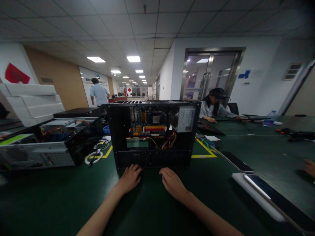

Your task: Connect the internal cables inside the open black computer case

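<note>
In front of me a black computer case stands upright on the green table, its near side uncovered. Inside it are a motherboard, a silver power supply at the upper right and a bundle of coloured cables. My left hand lies palm down by the case's lower front edge, fingers loosely extended and holding nothing. Flat on the table to its right rests my right hand, fingers stretched toward the same edge, also holding nothing. Whether the fingertips touch the case I cannot tell.
Left stand opened computer cases and a coiled white cable. On the right lie a phone-like dark slab and a white slab. Across the table sits a person; another person's hand shows at the right edge.
</note>
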The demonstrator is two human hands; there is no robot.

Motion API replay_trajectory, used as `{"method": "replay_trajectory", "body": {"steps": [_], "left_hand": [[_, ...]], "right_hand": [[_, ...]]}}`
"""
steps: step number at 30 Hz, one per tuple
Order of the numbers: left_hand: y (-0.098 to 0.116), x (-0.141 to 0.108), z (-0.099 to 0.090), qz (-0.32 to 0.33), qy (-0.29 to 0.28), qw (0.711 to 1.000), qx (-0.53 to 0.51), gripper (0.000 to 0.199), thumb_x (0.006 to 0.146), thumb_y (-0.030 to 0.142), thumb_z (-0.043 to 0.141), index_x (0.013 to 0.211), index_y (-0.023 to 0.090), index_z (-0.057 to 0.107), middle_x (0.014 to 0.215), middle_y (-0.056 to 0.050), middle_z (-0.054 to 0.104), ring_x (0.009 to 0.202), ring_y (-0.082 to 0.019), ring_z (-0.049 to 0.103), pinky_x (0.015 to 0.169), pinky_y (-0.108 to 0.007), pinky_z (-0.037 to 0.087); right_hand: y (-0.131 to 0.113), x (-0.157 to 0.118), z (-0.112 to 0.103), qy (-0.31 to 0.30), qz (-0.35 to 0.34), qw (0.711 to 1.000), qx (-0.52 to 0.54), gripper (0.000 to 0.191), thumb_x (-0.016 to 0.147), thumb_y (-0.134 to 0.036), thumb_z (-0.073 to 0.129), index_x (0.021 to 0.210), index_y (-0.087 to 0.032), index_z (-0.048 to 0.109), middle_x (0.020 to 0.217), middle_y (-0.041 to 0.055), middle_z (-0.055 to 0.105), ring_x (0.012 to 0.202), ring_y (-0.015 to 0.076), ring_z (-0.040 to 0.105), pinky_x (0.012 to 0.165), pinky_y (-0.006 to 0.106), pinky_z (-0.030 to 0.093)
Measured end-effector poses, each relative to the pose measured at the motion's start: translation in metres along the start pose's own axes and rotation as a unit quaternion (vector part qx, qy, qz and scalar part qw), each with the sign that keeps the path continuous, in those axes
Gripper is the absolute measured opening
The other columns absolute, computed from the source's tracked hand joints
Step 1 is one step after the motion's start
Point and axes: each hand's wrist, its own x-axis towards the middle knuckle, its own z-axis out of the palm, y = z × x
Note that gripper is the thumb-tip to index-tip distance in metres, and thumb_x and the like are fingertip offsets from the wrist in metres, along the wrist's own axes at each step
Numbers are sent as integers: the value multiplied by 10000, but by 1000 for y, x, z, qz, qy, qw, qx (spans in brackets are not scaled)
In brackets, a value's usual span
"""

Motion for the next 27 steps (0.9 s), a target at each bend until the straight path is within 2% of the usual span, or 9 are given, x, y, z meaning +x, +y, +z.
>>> {"method": "replay_trajectory", "body": {"steps": [5, 14, 17, 22, 27], "left_hand": [[-2, 0, 4, 5, 10, 1000, 0, 360, 756, 231, 385, 1113, 279, 392, 1093, -25, 434, 1022, -202, 378, 840, -358, 318], [-3, -1, 5, -21, 10, 1000, -5, 441, 760, 249, 375, 1191, 281, 285, 1142, -31, 418, 1065, -215, 354, 875, -383, 287], [-3, -1, 6, -18, 11, 1000, -1, 427, 763, 248, 374, 1183, 281, 304, 1137, -32, 419, 1060, -213, 357, 870, -377, 286], [-3, 1, 6, -10, 13, 1000, 11, 391, 767, 255, 377, 1156, 272, 349, 1112, -37, 428, 1048, -209, 359, 875, -373, 280], [-4, 1, 4, 0, 9, 1000, -2, 384, 776, 266, 368, 1159, 259, 351, 1116, -45, 423, 1040, -204, 367, 870, -356, 299]], "right_hand": [[-1, -6, 13, -67, -10, 998, -3, 204, 752, -82, 382, 895, -174, 496, 900, 36, 509, 847, 146, 455, 753, 290, 369], [-3, -3, 5, -95, -12, 995, -15, 227, 751, -103, 378, 915, -196, 505, 919, 53, 513, 867, 168, 460, 753, 305, 379], [0, 1, 3, -98, -27, 995, -4, 212, 765, -116, 368, 901, -195, 508, 902, 46, 521, 861, 161, 468, 767, 309, 375], [2, 24, -21, -76, -44, 995, 47, 197, 769, -126, 384, 907, -182, 513, 907, 41, 532, 861, 138, 485, 793, 284, 363], [4, 65, -57, 5, -18, 991, 135, 220, 788, -120, 345, 909, -173, 520, 875, 30, 556, 839, 109, 508, 761, 232, 366]]}}
